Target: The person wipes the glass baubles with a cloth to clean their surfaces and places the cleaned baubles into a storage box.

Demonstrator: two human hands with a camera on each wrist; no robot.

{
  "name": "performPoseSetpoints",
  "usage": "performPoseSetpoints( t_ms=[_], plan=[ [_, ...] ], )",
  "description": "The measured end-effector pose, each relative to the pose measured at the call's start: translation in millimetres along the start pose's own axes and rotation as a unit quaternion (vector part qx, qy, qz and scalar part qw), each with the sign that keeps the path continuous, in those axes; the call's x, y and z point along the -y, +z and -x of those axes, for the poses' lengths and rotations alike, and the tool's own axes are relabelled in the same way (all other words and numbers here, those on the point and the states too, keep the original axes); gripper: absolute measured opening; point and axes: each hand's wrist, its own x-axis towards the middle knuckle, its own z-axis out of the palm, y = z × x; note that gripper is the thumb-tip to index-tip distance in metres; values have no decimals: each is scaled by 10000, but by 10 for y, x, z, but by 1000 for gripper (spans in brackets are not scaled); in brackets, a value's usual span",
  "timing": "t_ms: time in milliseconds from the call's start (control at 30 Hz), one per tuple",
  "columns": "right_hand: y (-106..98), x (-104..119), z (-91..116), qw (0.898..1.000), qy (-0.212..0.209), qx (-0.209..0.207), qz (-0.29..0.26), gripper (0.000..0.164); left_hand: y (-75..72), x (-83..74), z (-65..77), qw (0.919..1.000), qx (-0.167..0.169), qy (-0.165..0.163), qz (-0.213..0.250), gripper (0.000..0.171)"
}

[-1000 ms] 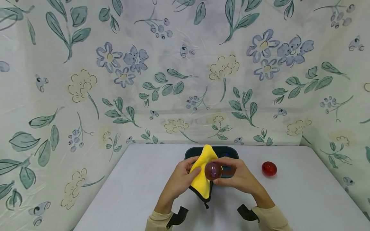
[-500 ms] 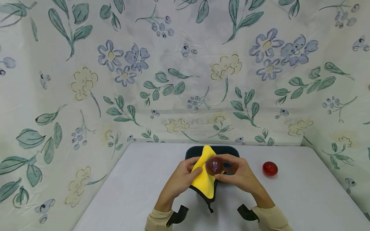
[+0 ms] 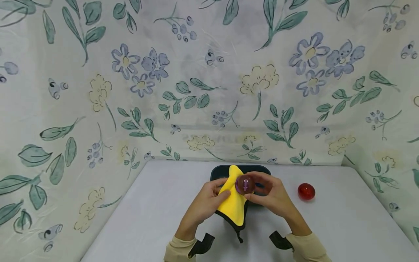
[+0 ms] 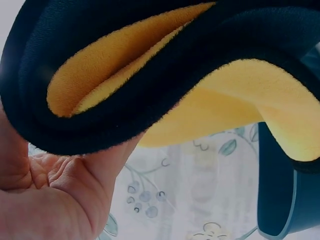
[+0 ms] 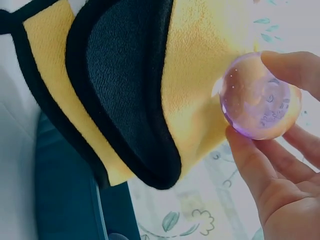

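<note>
Right hand (image 3: 273, 193): thumb and fingertips pinch the clear purple ball (image 3: 245, 184), parted by its width.
Left hand (image 3: 207, 200): thumb and fingers hold the yellow cloth (image 3: 232, 209), at the ball's 9 o'clock; contact with the ball unclear.
Slip risk: smooth ball could drop if the pinch slackens or cloth drags it.
Dark tray (image 3: 218, 172): behind, toward 12.
Red ball (image 3: 306, 191): 3 o'clock, apart; a knock could roll it.

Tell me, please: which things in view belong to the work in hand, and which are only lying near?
Likely in the work:
yellow cloth, pinched by the left hand
purple see-through ball, held by the right hand

Apparently only lying near:
red ball, on the white table
dark tray, behind the cloth, perhaps connected
</note>
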Motion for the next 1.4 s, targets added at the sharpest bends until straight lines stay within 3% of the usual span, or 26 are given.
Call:
performPoseSetpoints(
  t_ms=[433,767,1000,1400],
  plan=[
    [74,19,66,9991,263,-87,324,65,-50,-5,102,9999,-17,155,-9,52],
    [134,14,114,9965,132,-94,818,60,-79,-4,173,9991,-182,351,172,52],
    [187,50,135,9928,428,-92,1117,59,-95,-2,205,9988,-227,383,199,51],
    [267,130,196,9945,466,317,887,55,-152,26,282,9985,-233,474,171,47]
  ],
)
